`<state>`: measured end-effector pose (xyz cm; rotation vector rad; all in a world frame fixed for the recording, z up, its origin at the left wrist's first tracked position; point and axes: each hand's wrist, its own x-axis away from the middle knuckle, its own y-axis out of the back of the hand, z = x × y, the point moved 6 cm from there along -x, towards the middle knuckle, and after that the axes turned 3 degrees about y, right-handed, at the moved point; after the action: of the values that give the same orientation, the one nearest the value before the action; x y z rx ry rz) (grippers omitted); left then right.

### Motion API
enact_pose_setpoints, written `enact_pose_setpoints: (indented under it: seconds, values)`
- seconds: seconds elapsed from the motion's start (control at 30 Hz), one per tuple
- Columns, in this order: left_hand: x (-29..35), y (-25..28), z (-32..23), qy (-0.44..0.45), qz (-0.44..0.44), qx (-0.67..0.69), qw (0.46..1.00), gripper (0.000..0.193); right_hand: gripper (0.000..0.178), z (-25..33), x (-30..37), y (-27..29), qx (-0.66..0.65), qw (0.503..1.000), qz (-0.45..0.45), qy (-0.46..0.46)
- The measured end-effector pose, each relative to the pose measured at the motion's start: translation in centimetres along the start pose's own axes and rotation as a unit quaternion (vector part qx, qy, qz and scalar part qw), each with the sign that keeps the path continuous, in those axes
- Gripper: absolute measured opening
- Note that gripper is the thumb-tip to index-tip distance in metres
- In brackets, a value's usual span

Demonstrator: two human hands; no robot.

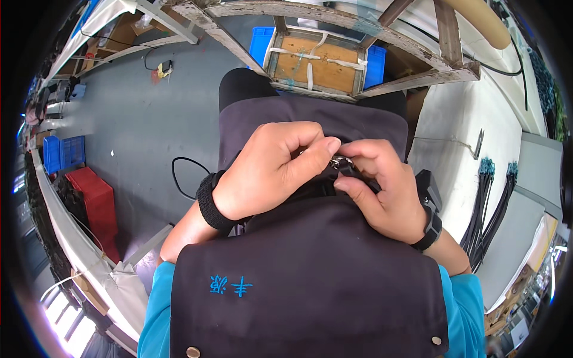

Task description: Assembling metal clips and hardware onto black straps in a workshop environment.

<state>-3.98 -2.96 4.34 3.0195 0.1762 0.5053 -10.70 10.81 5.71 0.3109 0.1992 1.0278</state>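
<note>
Both hands meet above my lap. My left hand (277, 164) is closed, with thumb and forefinger pinched at the left side of a small silvery metal fitting (341, 162). The fitting sits at the end of a short black strap (356, 173). My right hand (382, 191) grips this strap between thumb and curled fingers. The fingers hide most of the strap, and the fitting's exact kind is too small to make out. Beneath the hands lies a dark apron (310, 256) covering my chest and thighs.
A worn wooden frame (322, 9) stands ahead, with a wooden panel (316, 56) and blue crates (375, 65) beneath. On the white-covered table (444, 125) at right lie bundles of black cords (477, 221) with teal ends. A red box (95, 206) stands at left beside a blue crate (62, 153).
</note>
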Motion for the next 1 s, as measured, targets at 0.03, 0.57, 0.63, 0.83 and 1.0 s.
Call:
enact_pose_setpoints:
  seconds: [0.03,0.57,0.63,0.83,1.0]
  values:
    - [-0.1,-0.1,0.4,0.021,0.007,0.013,1.000,0.035,0.034,0.0,0.1,0.1,0.000,1.000,-0.008,0.003]
    - [-1.2,-0.5,1.1,0.111,0.148,0.048,0.981,0.027,0.032,0.9,1.1,1.6,0.138,0.972,-0.069,0.176]
    - [-1.1,-0.8,1.1,-0.021,0.142,0.198,0.970,0.028,0.032,0.1,1.1,1.9,0.101,0.987,-0.063,0.110]
    - [-0.7,-1.0,1.4,-0.040,0.112,0.174,0.977,0.035,0.031,-0.4,1.0,2.2,0.075,0.990,-0.045,0.110]
    - [-0.7,-1.1,1.8,-0.038,0.046,0.165,0.984,0.024,0.029,-1.0,0.8,2.4,0.029,0.996,-0.053,0.066]
